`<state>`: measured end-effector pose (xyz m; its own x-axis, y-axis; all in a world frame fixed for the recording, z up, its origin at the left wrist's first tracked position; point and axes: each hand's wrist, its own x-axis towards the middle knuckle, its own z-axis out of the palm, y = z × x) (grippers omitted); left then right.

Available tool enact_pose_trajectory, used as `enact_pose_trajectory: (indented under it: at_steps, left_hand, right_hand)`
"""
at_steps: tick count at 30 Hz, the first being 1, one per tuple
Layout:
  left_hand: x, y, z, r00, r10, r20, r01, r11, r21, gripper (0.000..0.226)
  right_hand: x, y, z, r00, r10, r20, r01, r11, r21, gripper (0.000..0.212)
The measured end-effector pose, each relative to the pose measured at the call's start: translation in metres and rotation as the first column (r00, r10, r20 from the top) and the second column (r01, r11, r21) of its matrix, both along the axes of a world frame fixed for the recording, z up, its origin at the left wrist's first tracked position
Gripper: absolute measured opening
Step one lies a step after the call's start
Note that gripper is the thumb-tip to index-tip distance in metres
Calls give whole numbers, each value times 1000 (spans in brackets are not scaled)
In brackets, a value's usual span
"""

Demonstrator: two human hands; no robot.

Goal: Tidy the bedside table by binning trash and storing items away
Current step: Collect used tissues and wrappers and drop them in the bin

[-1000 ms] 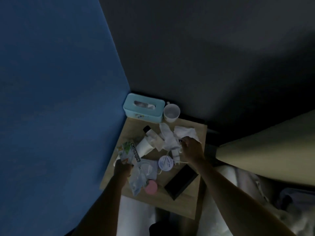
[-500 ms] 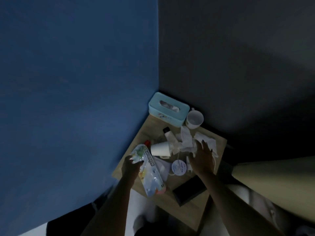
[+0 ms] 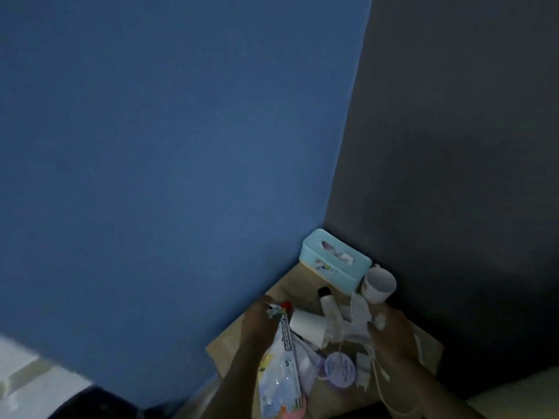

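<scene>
Since the earlier frames the view has swung left and up, so the bedside table [image 3: 305, 291] now sits low at the right, and both hands have pushed farther onto it. Left hand [image 3: 257, 323]: fingers curled closed around the top end of a long clear plastic packet [image 3: 279, 376], whose long axis runs from the fingers near the blue wall [image 3: 151, 176] back toward the person, printed face up. Right hand [image 3: 390, 331]: fingers bent and gathered over a heap of crumpled white tissues [image 3: 357, 322], touching it; whether any is actually clamped cannot be told. Between the hands a white paper cup [image 3: 307, 325] lies on its side, mouth toward the left hand. Near the front lie a round lidded tin [image 3: 338, 370] and a thin white cable [image 3: 381, 388]. At the far corner stand a pale blue tissue box [image 3: 332, 261] and, just beside it, a white mug [image 3: 379, 285].
</scene>
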<state>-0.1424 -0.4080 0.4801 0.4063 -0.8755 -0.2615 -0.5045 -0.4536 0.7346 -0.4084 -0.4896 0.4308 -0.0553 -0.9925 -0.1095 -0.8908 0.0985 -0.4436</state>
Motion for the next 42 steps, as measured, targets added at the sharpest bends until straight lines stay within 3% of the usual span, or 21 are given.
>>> enact_pose_trajectory:
  at_steps: [3,6,8,11,15,18,21,27,37,42]
  left_hand:
    - [-11,4,-30,997,-1,72,5,998,-61,37]
    - [-40,25,-48,983,57,175,-33,990,-134,31]
    - [-61,41,-55,980,107,167,-77,982,-175,34]
    - [-87,85,-58,973,141,183,-126,988,-92,43]
    - [-100,95,-41,966,146,214,-129,988,-90,49]
    - [-99,80,-39,951,114,286,-81,989,-126,54]
    - [-109,74,-47,932,11,363,9,999,-53,63]
    - [-107,29,-55,777,-163,608,145,986,80,65]
    - [-97,-46,-93,681,-424,598,304,906,296,90]
    - [-100,-65,-113,674,-474,567,394,879,268,87]
  right_hand:
    - [-13,-5,-33,998,49,-51,-50,998,-32,28]
    - [-30,-12,-63,992,111,-66,-117,988,-97,39]
    - [-34,-21,-77,991,131,-35,-134,986,-104,42]
    - [-44,8,-77,978,209,20,-208,977,-40,40]
    - [-56,19,-66,982,146,119,-145,989,-22,50]
    - [-57,6,-68,976,130,175,-123,991,-48,64]
    - [-64,18,-50,972,41,233,-47,999,20,71]
    - [-61,-21,-32,979,-1,202,-21,994,109,89]
    - [-5,-62,-70,992,-77,102,58,983,177,86]
    - [-16,-73,-94,1000,4,9,-5,996,87,45]
